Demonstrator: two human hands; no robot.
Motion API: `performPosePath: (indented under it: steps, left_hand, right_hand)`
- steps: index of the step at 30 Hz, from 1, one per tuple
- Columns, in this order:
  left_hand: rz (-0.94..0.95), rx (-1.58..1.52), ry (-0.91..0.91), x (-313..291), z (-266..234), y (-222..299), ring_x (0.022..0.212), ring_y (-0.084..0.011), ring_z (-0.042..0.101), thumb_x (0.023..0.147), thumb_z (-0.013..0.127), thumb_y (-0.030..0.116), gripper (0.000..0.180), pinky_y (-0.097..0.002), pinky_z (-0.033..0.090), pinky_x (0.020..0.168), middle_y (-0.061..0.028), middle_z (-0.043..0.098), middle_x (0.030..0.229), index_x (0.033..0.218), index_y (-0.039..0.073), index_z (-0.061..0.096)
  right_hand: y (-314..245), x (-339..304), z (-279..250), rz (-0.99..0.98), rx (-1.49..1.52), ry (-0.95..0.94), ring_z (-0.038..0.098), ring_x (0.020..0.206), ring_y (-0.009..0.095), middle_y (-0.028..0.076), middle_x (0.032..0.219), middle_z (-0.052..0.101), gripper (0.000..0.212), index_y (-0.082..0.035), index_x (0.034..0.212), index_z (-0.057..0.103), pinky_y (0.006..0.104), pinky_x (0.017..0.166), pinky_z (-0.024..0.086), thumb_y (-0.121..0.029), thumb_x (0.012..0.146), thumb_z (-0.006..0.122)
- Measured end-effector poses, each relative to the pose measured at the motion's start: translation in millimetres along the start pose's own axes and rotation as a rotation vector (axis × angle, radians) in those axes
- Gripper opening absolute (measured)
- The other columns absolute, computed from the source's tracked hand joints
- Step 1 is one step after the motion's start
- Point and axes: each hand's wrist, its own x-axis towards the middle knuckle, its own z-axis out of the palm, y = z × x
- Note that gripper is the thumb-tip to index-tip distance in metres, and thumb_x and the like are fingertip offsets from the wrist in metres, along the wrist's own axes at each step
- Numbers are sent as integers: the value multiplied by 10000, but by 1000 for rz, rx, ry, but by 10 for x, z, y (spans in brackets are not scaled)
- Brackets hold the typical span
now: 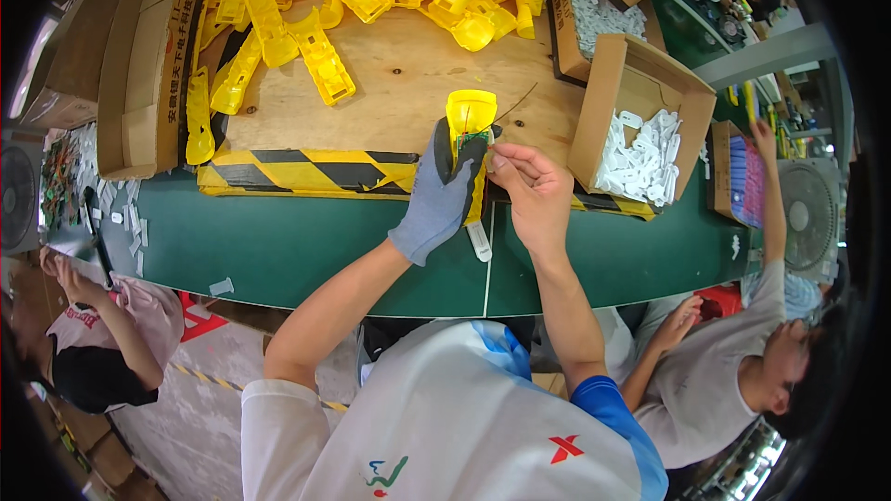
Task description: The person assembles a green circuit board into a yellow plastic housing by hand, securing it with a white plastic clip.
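My left hand [434, 190], in a grey-blue glove with dark fingers, grips a yellow plastic housing [471, 109] over the front edge of the wooden board. Inside the housing sits a small green circuit board [471, 140], partly covered by the gloved fingers. A thin dark wire [520, 102] sticks out from it to the upper right. My bare right hand [534, 187] is closed in a pinch at the housing's right side; what lies between thumb and fingertips is too small to tell. Just below the housing shows a narrow white plastic piece [479, 242].
Loose yellow housings [320, 60] pile up on the wooden board [390, 102], edged with black-yellow tape [316, 173]. An open carton [594, 121] of white plastic parts [640, 158] stands at right, another carton [139, 65] at left. Co-workers sit at the left [111, 334] and right [715, 371].
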Motion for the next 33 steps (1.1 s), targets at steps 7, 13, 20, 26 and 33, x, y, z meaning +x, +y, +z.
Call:
performPosePath:
  steps: [7, 13, 20, 26, 33]
  left_hand:
    - [-88, -17, -88, 24, -63, 61, 1000, -130, 551, 959, 563, 113, 376, -286, 472, 865, -102, 601, 1130, 1307, 24, 453]
    - [-3, -57, -122, 31, -67, 70, 887, -89, 580, 1005, 561, 243, 379, -242, 498, 746, -37, 618, 1070, 1329, 64, 479]
    - [-51, 96, -149, 30, -79, 90, 865, -100, 587, 1014, 531, 307, 375, -256, 499, 712, -58, 623, 1039, 1289, 56, 492]
    - [198, 278, -104, 19, -32, 75, 934, -342, 621, 977, 507, 186, 464, -389, 500, 806, -231, 603, 1106, 1377, -1, 365]
    - [250, 380, -146, 34, -64, 81, 1053, -385, 600, 945, 491, 81, 636, -404, 485, 882, -258, 573, 1196, 1509, 27, 203]
  right_hand:
    - [53, 82, -151, 129, 113, -103, 675, 910, 149, 136, 1023, 706, 305, 70, 1146, 623, 263, 846, 543, 29, 854, 701]
    - [124, 108, -109, 77, 217, -118, 655, 976, 162, 159, 1106, 675, 446, 86, 1251, 562, 276, 896, 526, 63, 831, 708]
    - [249, 132, -180, -21, 163, -171, 640, 990, 161, 138, 1106, 667, 514, 81, 1296, 550, 287, 912, 525, 100, 809, 712]
    - [206, 130, -214, -46, 91, -259, 651, 981, 159, 137, 1108, 671, 466, 84, 1280, 564, 285, 902, 534, 102, 832, 691]
    - [49, 133, -180, 81, 8, -259, 671, 937, 148, 135, 1042, 695, 414, 86, 1257, 583, 274, 875, 542, 72, 856, 682]
